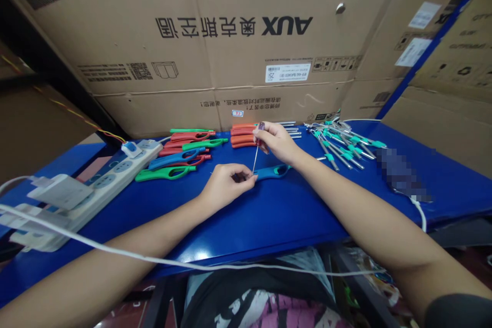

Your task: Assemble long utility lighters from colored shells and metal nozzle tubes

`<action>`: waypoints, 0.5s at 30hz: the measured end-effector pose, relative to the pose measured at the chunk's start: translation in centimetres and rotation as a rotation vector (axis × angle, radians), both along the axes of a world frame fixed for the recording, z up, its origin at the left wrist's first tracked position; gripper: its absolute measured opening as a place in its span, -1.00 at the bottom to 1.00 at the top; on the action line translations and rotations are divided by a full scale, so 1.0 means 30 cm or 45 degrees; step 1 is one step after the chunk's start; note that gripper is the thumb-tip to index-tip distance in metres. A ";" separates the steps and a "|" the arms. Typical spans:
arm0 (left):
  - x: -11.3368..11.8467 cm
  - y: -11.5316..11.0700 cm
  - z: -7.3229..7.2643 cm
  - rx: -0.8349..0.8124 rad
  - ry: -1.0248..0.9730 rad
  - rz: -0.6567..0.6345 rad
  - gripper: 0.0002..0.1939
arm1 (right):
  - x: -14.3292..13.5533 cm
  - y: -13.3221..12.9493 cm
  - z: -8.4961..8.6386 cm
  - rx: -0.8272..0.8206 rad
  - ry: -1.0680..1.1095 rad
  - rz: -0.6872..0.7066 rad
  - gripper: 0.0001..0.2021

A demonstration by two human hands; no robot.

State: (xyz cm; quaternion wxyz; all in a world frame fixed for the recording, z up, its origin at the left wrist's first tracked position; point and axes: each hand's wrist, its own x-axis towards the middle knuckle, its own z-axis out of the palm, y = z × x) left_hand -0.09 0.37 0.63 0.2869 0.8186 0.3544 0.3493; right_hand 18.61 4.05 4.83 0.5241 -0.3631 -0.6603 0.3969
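White cable (pixel 184 265) slung nearest. Blue handle (pixel 270 172) pinched by left hand (pixel 226 184), screwdriver (pixel 255 158) by right hand (pixel 280 141), fingers closed. Handle judged light, stiff, slick; best held mid-body.

Your left forearm (pixel 154 241) slanted in from the lower left, and your left hand (pixel 226 184) was curled pretty tight, thumb and index finger almost meeting at the tips. Your right forearm (pixel 353 205) angled in from the other side, elbow kinda bent, with your right hand (pixel 277 141) farther out, fingers folded into a pinch.
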 end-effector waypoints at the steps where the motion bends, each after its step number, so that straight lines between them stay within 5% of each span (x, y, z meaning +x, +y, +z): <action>1: 0.000 0.000 -0.001 -0.004 -0.001 -0.002 -0.77 | -0.001 -0.002 -0.001 0.012 -0.013 -0.009 -0.70; 15: -0.005 0.004 -0.018 0.071 0.104 -0.066 -0.76 | -0.004 -0.047 0.027 0.237 -0.248 0.150 -0.73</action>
